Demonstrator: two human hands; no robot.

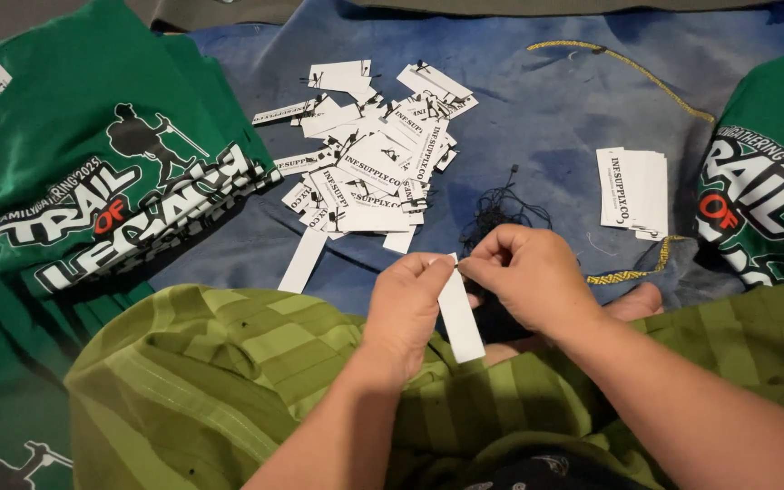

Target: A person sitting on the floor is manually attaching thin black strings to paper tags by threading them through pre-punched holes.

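Observation:
My left hand (406,308) pinches the top end of a narrow white paper tag (461,318), which hangs down towards my lap. My right hand (526,272) has its fingertips closed at the same top end of the tag, where a thin black string seems to meet it; the string itself is too fine to make out. Just beyond my hands lies a small tangle of black strings (501,210) on the blue cloth (555,109).
A loose heap of white printed tags (369,163) with black strings lies ahead. A neat stack of tags (632,191) sits at the right. Folded green printed shirts lie at the left (93,154) and right (764,181). A yellow cord (628,63) crosses the cloth. Green striped fabric (229,363) covers my lap.

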